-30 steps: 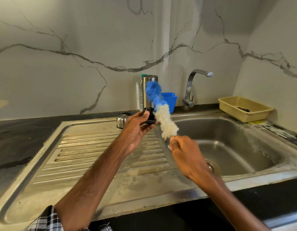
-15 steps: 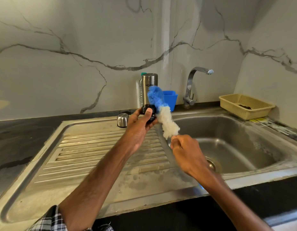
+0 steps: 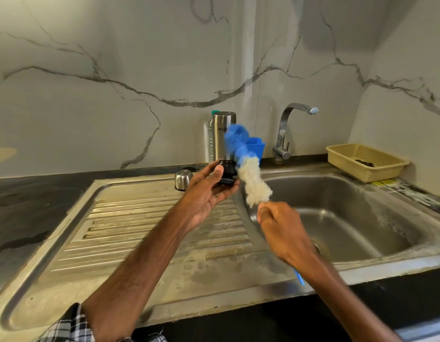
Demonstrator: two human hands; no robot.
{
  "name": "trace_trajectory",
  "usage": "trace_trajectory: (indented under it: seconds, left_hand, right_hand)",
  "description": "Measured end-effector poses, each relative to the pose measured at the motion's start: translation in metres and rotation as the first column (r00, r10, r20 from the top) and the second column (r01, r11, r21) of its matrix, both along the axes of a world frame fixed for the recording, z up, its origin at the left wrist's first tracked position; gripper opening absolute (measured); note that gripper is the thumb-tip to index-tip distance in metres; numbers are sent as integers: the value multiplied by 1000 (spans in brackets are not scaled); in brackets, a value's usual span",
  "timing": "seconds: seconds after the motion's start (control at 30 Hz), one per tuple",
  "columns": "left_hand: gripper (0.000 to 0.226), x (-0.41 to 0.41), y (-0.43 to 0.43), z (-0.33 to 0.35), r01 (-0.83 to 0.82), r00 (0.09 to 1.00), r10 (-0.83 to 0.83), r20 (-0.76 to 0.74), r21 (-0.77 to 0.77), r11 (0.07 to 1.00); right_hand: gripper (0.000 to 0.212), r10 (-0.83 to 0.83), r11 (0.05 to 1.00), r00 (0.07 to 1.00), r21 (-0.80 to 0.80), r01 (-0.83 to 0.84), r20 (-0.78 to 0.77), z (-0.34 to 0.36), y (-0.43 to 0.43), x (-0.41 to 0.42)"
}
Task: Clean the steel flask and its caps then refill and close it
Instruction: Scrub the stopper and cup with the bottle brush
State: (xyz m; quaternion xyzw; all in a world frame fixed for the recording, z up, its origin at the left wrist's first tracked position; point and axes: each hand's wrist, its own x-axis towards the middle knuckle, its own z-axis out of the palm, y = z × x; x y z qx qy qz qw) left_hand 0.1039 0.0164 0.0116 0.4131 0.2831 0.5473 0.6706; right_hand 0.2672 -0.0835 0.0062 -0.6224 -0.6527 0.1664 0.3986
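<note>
My left hand (image 3: 206, 193) holds a small black inner cap (image 3: 227, 172) between thumb and fingers, above the drainboard's right end. My right hand (image 3: 280, 225) grips the handle of a bottle brush (image 3: 248, 169) with white and blue bristles; its blue handle end shows below my wrist. The bristles lie against the right side of the black cap. The steel flask (image 3: 222, 137) stands upright and uncapped at the back of the counter. A steel outer cap (image 3: 183, 179) sits on the drainboard's back edge, left of my left hand.
The steel sink basin (image 3: 349, 218) lies to the right, with a tap (image 3: 288, 129) behind it. A blue container (image 3: 257, 148) stands behind the brush, a clear plastic bottle (image 3: 210, 137) behind the flask. A beige basket (image 3: 364, 161) sits at the right on the black counter.
The brush has worked up and down against the black cap; its blue tip now reaches higher again, in front of the flask. My left hand keeps the cap in about the same place.
</note>
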Motion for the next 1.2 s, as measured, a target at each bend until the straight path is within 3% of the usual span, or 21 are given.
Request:
trace_trajectory:
  seconds: [0.5,0.67,0.83,1.03,1.2]
  left_hand:
    - [35,9,-3,3,-82,994,81,78,12,997]
    - [41,9,-5,0,29,999,-28,-22,45,999]
    - [31,-3,6,-2,-74,993,86,-83,138,988]
    - [42,11,1,-10,-71,951,133,-279,222,972]
    - [42,4,5,-9,-106,958,144,-249,161,981]
  right_hand:
    - [42,35,996,999,-78,-35,-8,-3,-15,-10]
    - [42,8,997,999,-83,-11,-44,2,4,-2]
    - [41,-1,998,1000,-56,1,-7,-8,-19,-2]
    - [40,-65,998,997,-27,64,-36,0,-4,4]
    - [41,-7,998,1000,-55,7,5,-7,-16,2]
